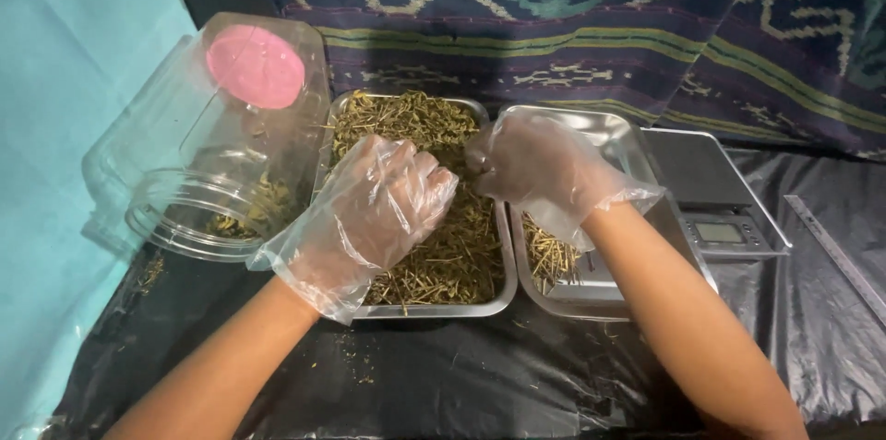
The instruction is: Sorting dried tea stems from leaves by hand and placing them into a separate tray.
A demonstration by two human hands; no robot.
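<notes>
**Gloved hands sorting dried stems between two steel trays**

At the far left a clear plastic jar (198,149) lies on its side, mouth toward the camera, its pink lid (256,65) resting against the upturned base; a few stems sit inside near the opening. Just beside it stands the left steel tray (434,309), filled almost edge to edge with dried plant stems (443,255). The left hand (369,214), in a loose clear plastic glove, rests on this heap with the fingers curled under into a loose fist; whether it has stems gathered inside cannot be told. The right hand (535,168), gloved the same way, hovers over the seam between the trays with its fingertips pinched together, seemingly on a small tuft, though the glove hides what it grips. Under it the right steel tray (591,297) is mostly bare, holding only a small bundle of stems (551,255). That tray appears to sit on a digital kitchen scale (724,219), whose display shows at the right. A metal ruler (835,255) lies at the far right on the black plastic sheet (480,385).

By the look of it, the step in hand is picking stems from the full tray and moving them to the lighter one; the following move would call for a clean pinch and a short carry rightward.

Count: one jar, one lid, two trays, one scale, one ruler, two gloved hands.
</notes>
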